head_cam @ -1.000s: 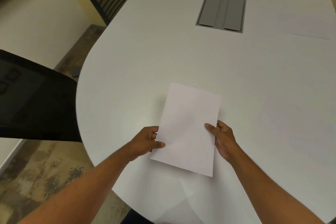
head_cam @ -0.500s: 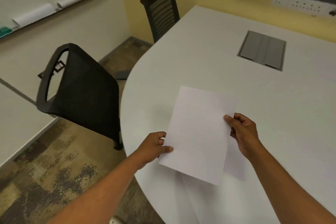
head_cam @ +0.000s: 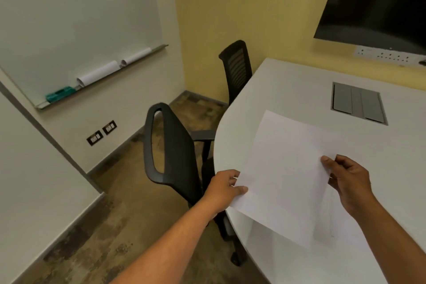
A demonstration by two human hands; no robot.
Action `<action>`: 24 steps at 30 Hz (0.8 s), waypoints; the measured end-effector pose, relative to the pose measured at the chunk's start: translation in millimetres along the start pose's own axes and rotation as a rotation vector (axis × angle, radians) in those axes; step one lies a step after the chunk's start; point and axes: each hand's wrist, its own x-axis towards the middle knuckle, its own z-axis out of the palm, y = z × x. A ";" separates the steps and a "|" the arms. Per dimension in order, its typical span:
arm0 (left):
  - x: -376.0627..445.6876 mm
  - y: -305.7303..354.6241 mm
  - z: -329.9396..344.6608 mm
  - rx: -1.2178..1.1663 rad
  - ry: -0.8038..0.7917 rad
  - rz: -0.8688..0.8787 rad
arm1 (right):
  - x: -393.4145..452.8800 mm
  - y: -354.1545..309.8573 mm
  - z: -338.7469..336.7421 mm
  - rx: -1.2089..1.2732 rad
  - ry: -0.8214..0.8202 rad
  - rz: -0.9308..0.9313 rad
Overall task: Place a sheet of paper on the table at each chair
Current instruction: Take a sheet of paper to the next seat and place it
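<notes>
I hold a white sheet of paper (head_cam: 283, 173) above the near left edge of the white table (head_cam: 299, 90). My left hand (head_cam: 224, 188) pinches its lower left corner and my right hand (head_cam: 343, 178) pinches its right edge. Another sheet (head_cam: 322, 226) shows from under the held one, near my right wrist; whether it lies on the table I cannot tell. A black mesh chair (head_cam: 170, 150) stands at the table's left side, just left of my left hand. A second black chair (head_cam: 236, 69) stands farther back by the yellow wall.
A grey cable hatch (head_cam: 357, 104) is set into the tabletop. A whiteboard tray (head_cam: 101, 76) with paper rolls and a green eraser hangs on the left wall. A dark screen (head_cam: 378, 4) is mounted above a socket strip. The floor is brown, mottled tile.
The view has swung left and up, bringing both chairs and the whiteboard into sight. The sheet stays in both hands and now hangs nearer the table's left edge.
</notes>
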 end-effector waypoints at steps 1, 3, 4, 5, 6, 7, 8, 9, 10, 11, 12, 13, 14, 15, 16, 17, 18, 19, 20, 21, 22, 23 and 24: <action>2.0 4.2 -12.0 0.021 -0.007 0.010 | -3.2 -1.9 9.3 0.011 0.010 -0.013; 7.7 12.5 -33.1 0.047 -0.023 0.033 | -3.6 -3.0 25.1 0.039 0.034 -0.033; 11.3 17.0 -43.0 0.058 -0.032 0.048 | -1.4 -2.7 32.5 0.058 0.048 -0.039; 15.4 21.8 -51.8 0.066 -0.042 0.060 | 2.1 -2.9 39.3 0.072 0.062 -0.041; 20.4 26.5 -59.6 0.065 -0.049 0.069 | 6.4 -3.1 46.2 0.079 0.081 -0.044; 25.8 31.3 -67.8 0.063 -0.061 0.077 | 10.7 -3.7 53.8 0.083 0.100 -0.047; 32.2 35.1 -76.0 0.065 -0.071 0.082 | 15.4 -4.1 61.8 0.089 0.116 -0.050; 40.0 39.0 -84.6 0.077 -0.081 0.087 | 20.6 -4.0 70.5 0.098 0.130 -0.057; 49.1 43.7 -92.7 0.086 -0.094 0.098 | 26.9 -3.2 78.9 0.106 0.145 -0.068; 59.8 48.3 -100.7 0.097 -0.106 0.108 | 34.5 -2.0 86.6 0.115 0.159 -0.080; 71.0 54.2 -107.8 0.111 -0.117 0.120 | 43.5 -1.2 93.9 0.126 0.175 -0.089; 83.1 59.3 -115.1 0.128 -0.122 0.134 | 52.8 -0.8 101.8 0.136 0.187 -0.098; 94.2 64.1 -122.6 0.140 -0.122 0.139 | 60.7 0.5 110.3 0.143 0.199 -0.103; 107.1 68.3 -130.9 0.136 -0.129 0.145 | 67.8 2.1 119.4 0.145 0.216 -0.101; 117.3 73.7 -139.3 0.138 -0.132 0.134 | 74.0 4.3 128.4 0.150 0.233 -0.097; 125.6 75.9 -146.6 0.156 -0.142 0.129 | 79.2 4.9 136.8 0.151 0.247 -0.090; 132.1 76.7 -151.9 0.186 -0.152 0.122 | 85.7 3.9 143.9 0.158 0.262 -0.076; 139.1 76.2 -156.3 0.205 -0.146 0.126 | 91.4 1.2 149.6 0.156 0.258 -0.068; 142.1 82.0 -159.2 0.196 -0.123 0.133 | 93.4 -2.1 154.5 0.145 0.234 -0.056; 144.4 83.6 -163.9 0.184 -0.094 0.137 | 94.3 -5.0 161.0 0.125 0.217 -0.049; 174.4 100.6 -181.0 0.208 -0.158 0.149 | 106.7 -10.4 177.5 0.145 0.310 -0.059; 200.8 114.7 -196.5 0.251 -0.232 0.166 | 118.3 -13.1 192.0 0.190 0.406 -0.060; 205.4 115.3 -200.1 0.254 -0.224 0.165 | 119.0 -15.4 196.6 0.199 0.414 -0.057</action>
